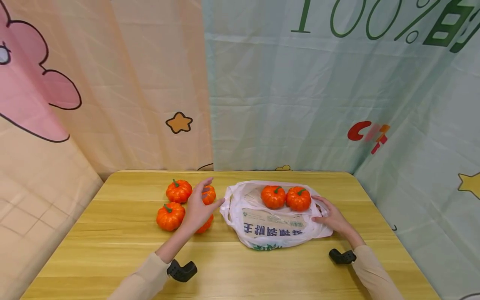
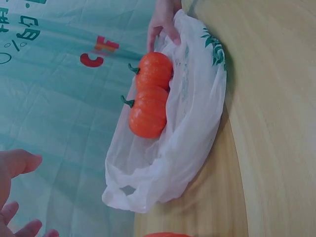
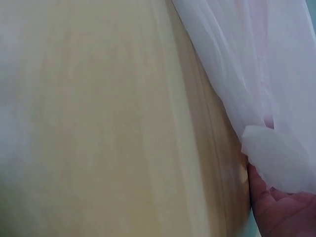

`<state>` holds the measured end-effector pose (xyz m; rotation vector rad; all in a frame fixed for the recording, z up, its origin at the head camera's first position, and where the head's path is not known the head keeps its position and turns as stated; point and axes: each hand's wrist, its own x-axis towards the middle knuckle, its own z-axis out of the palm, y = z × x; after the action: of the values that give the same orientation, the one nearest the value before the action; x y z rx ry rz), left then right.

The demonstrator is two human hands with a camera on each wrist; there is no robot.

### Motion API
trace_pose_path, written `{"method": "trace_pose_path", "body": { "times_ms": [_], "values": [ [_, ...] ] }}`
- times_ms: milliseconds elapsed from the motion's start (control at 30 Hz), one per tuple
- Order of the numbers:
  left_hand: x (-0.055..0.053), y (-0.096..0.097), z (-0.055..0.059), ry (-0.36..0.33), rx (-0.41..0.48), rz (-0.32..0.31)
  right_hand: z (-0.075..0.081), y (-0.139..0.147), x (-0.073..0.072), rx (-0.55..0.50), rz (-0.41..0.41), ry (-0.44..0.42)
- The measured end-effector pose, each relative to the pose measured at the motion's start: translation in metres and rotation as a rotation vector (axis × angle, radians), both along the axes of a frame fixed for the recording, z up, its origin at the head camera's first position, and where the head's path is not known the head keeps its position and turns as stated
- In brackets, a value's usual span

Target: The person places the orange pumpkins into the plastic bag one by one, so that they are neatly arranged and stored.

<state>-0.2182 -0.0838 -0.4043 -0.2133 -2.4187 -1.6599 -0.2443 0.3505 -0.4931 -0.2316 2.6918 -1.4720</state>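
A white plastic bag (image 1: pixel 275 239) with printed lettering lies on its side on the table, its mouth spread. Two small orange pumpkins (image 1: pixel 273 197) with green stems rest side by side in its opening. At the bag's right end, my right hand (image 1: pixel 335 218) holds the plastic edge; in the right wrist view part of the fingers (image 3: pixel 279 207) is hidden behind the film. My left hand (image 1: pixel 198 210) hovers with fingers spread and nothing in it, between the bag and the loose pumpkins (image 1: pixel 170 216), partly covering two of them.
Several loose pumpkins sit on the left half of the wooden table (image 1: pixel 277 275). Printed curtains (image 1: pixel 281 104) hang close behind the table's back edge and along both sides. A black wrist camera (image 1: pixel 182 271) sits below my left wrist.
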Motion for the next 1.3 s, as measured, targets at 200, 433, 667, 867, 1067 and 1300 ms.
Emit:
{"method": "trace_pose_path", "body": {
  "times_ms": [200,433,667,867,1067,1300],
  "values": [
    [0.0,-0.019,-0.001,0.015,-0.009,0.027,0.002,-0.001,0.002,-0.002,-0.008,-0.012],
    [0.003,-0.042,-0.001,0.033,-0.017,0.069,0.003,-0.001,0.002,-0.009,-0.006,-0.013],
    [0.009,-0.06,-0.01,0.111,-0.029,0.127,0.004,-0.002,0.002,-0.014,-0.011,-0.035],
    [0.016,-0.077,-0.023,0.179,-0.008,0.164,0.005,-0.004,0.003,-0.011,-0.01,-0.041],
    [0.019,-0.096,-0.034,0.236,-0.039,0.218,0.003,-0.003,0.003,-0.006,-0.009,-0.028],
    [0.02,-0.113,-0.043,0.207,-0.092,0.292,0.002,-0.002,0.002,-0.003,-0.009,-0.019]
  ]
}}
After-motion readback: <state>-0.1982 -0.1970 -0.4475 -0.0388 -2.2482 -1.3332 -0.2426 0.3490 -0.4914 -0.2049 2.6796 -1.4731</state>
